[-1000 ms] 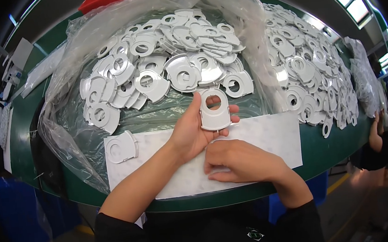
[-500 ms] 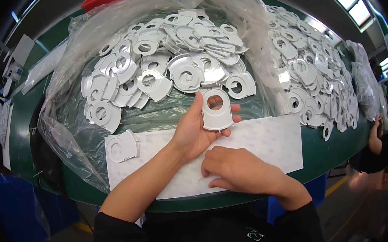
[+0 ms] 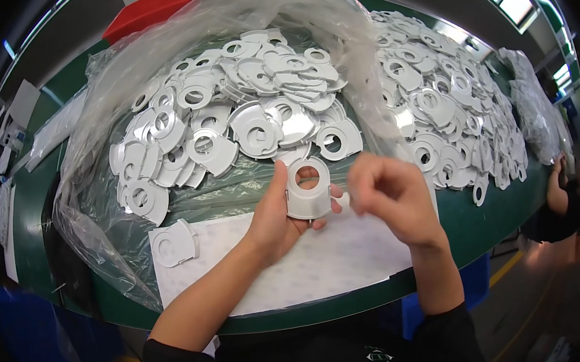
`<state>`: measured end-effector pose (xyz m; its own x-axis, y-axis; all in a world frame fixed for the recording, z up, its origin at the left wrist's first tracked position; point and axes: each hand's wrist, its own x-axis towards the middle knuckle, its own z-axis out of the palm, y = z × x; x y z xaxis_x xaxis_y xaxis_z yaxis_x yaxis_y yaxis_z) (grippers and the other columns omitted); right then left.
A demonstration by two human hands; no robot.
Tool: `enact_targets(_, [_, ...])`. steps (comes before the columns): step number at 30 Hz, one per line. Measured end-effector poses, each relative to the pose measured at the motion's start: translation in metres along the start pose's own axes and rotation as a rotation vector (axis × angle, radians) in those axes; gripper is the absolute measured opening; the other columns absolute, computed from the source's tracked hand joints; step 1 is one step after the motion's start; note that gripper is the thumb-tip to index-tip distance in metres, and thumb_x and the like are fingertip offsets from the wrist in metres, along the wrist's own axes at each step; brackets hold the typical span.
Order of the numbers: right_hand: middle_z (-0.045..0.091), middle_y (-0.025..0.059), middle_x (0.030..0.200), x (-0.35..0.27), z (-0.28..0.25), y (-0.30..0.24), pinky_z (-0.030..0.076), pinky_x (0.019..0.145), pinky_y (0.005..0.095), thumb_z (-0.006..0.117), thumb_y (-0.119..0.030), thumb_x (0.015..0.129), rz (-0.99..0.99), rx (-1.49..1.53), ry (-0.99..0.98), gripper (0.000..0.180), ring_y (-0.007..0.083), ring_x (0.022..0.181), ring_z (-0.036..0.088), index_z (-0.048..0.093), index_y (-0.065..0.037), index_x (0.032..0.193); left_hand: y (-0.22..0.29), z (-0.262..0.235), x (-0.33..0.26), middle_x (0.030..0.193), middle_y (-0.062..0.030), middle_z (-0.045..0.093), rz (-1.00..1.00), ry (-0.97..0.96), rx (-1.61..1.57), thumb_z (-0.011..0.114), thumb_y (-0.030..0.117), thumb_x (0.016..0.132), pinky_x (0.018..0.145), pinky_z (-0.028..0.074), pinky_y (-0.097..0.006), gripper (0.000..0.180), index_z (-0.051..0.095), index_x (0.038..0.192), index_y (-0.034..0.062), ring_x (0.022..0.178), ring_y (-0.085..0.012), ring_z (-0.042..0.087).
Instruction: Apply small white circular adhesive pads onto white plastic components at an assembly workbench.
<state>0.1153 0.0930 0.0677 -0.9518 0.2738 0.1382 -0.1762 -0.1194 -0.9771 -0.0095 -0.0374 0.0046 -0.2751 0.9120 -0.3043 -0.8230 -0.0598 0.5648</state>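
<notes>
A white plastic part (image 3: 309, 203), with a round hole at one end and a flared, straight-edged other end, rests upright in my left hand (image 3: 270, 217). The thumb grips its left side and the fingers support it from behind. Close by on the right, my right hand (image 3: 400, 197) is raised with thumb and fingers curled together, somewhat blurred. A small pale spot shows by its fingertips; I cannot tell what it is. Both hands are above a white sheet (image 3: 265, 286) with faint marks. Another white part (image 3: 185, 244) lies on the sheet's left corner.
A heap of similar white parts (image 3: 215, 149) lies on clear plastic film (image 3: 93, 219) beyond my hands. A second heap (image 3: 456, 108) covers the green table (image 3: 472, 217) to the right. A red bin (image 3: 151, 10) stands behind. Another person (image 3: 560, 195) is at the far right.
My right hand has risen from the sheet and moved right, beside the held part. My left hand keeps its hold on the part. The whole view has shifted slightly.
</notes>
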Motion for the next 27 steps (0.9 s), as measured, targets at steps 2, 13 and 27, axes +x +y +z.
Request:
enact_targets(2, [0.056, 0.0038, 0.086, 0.007, -0.002, 0.011, 0.048, 0.069, 0.0243, 0.057, -0.005, 0.09, 0.064, -0.08, 0.159, 0.008, 0.01, 0.077, 0.055, 0.056, 0.003, 0.091, -0.001, -0.004, 0.001, 0.103, -0.0184, 0.06, -0.009, -0.09, 0.025, 0.012, 0.056, 0.097, 0.06, 0.043, -0.029, 0.065, 0.045, 0.119, 0.005, 0.086, -0.0249, 0.06])
enact_targets(13, [0.048, 0.0035, 0.103, 0.013, 0.002, 0.046, 0.045, 0.054, 0.0196, 0.056, -0.009, 0.092, 0.122, -0.073, 0.15, 0.009, 0.0065, 0.066, 0.051, 0.055, -0.001, 0.092, -0.003, -0.006, 0.001, 0.1, -0.0128, 0.06, -0.006, -0.084, 0.035, 0.013, 0.057, 0.097, 0.061, 0.043, -0.028, 0.067, 0.049, 0.119, 0.0049, 0.085, -0.0208, 0.061])
enact_targets(27, [0.047, 0.0053, 0.107, 0.013, 0.001, 0.046, 0.044, 0.054, 0.0173, 0.057, -0.009, 0.091, 0.145, -0.083, 0.169, 0.01, 0.0055, 0.063, 0.051, 0.057, 0.001, 0.089, -0.002, -0.003, 0.0, 0.101, -0.0117, 0.06, -0.011, -0.074, 0.053, 0.012, 0.056, 0.097, 0.061, 0.043, -0.028, 0.068, 0.049, 0.119, 0.0033, 0.085, -0.0192, 0.06])
